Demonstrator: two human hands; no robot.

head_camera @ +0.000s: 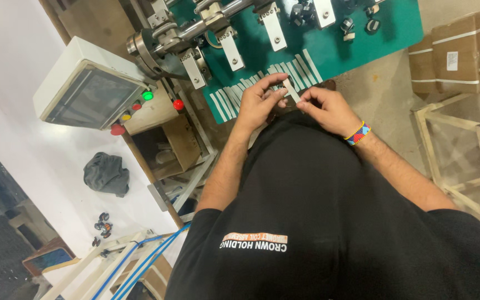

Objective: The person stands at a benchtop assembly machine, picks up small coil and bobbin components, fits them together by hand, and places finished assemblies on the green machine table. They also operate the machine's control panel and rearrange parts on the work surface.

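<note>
Fingers of my left hand [259, 100] and right hand [329, 111] pinch one white paper strip [291, 90] between them, just above the green tabletop [395, 28]. Beyond lie more white strips [234, 100]. Brown cartons [462, 53] with white rectangular labels sit far right.

Both hands are meeting just before the near edge of the machine bed [401, 25], the left hand [259, 103] and right hand [329, 108] pinching one paper strip [291, 90] between them. A row of paper strips [262, 83] is lying along that edge, behind the hands. The shaft with clamps [218, 25] is sitting farther back; the control box [87, 86] is standing off the bed's left end, cardboard boxes [462, 50] right.
</note>
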